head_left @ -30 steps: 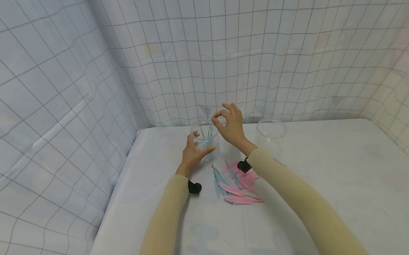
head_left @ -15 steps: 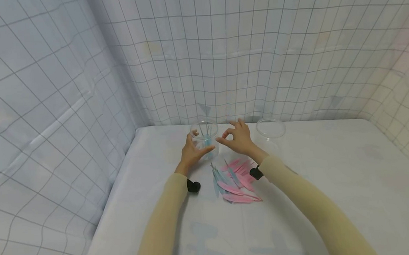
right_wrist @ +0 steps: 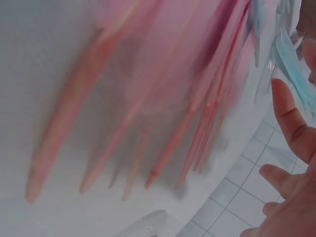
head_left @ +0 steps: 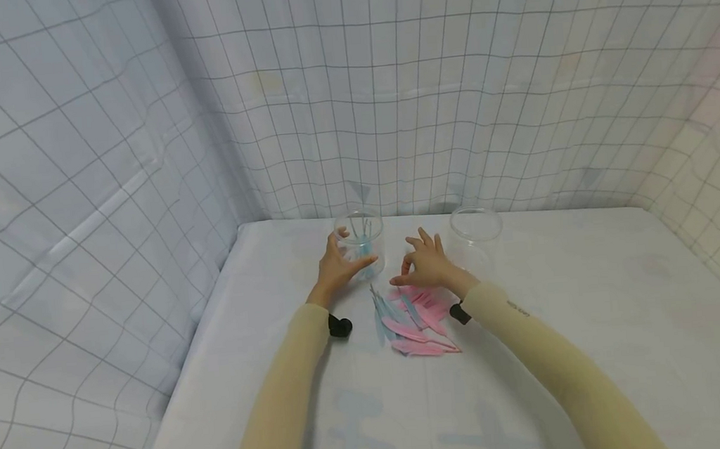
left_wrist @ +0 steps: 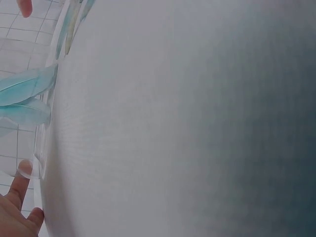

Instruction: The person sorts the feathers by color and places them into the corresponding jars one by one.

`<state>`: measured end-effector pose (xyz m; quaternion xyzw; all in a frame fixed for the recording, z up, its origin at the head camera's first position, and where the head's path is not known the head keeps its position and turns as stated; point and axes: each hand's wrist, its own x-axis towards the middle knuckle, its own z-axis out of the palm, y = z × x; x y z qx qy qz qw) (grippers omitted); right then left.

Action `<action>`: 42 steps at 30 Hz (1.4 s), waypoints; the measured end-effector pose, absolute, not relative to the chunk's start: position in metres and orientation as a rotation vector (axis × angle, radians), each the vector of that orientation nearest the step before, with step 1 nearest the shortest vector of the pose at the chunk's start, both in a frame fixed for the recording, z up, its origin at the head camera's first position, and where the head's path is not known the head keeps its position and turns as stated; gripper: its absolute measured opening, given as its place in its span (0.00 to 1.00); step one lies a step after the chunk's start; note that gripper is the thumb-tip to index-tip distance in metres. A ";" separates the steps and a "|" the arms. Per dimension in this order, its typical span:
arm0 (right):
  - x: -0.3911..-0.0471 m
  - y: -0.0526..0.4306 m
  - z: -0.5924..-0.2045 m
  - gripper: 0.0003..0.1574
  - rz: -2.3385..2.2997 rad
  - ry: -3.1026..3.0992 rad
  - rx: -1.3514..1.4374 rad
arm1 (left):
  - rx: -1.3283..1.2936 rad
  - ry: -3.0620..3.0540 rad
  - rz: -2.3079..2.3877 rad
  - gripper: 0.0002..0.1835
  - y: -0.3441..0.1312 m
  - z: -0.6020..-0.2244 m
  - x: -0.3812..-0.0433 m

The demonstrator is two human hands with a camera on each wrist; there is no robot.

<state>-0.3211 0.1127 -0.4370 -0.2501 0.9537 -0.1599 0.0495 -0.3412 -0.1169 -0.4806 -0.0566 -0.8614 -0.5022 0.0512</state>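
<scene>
In the head view, my left hand [head_left: 336, 269] holds the side of a clear jar [head_left: 374, 262], thumb in front and fingers behind. Several blue feathers [head_left: 364, 244] stand in that jar, quills upward. Through its wall in the left wrist view I see blue feathers [left_wrist: 27, 84]. My right hand [head_left: 429, 265] hovers over a loose pile, thumb and index finger close to a blue feather [head_left: 413, 312]; the right wrist view shows a gap between them. Pink feathers [head_left: 417, 347] and more blue feathers [head_left: 388, 307] make up the pile on the table. Pink quills [right_wrist: 168, 153] fill the right wrist view.
A second clear jar [head_left: 476, 233] stands right of my right hand, near the table's back edge. White cloth covers the table [head_left: 594, 291]. Checked curtains [head_left: 420, 107] hang behind and at both sides.
My right hand has come down from beside the left jar's rim to the feather pile, its finger ring loosening. My left hand has stayed at the jar.
</scene>
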 end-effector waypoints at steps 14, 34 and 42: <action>-0.316 0.111 -0.455 0.22 -0.333 2.839 -0.805 | -0.148 -2.629 -1.497 0.48 -0.116 -0.481 -0.341; -0.307 0.106 -0.451 0.11 -0.414 2.815 -0.699 | -0.139 -2.644 -1.472 0.47 -0.116 -0.480 -0.341; -0.302 0.099 -0.450 0.12 -0.338 2.795 -0.701 | -0.142 -2.638 -1.483 0.46 -0.115 -0.480 -0.339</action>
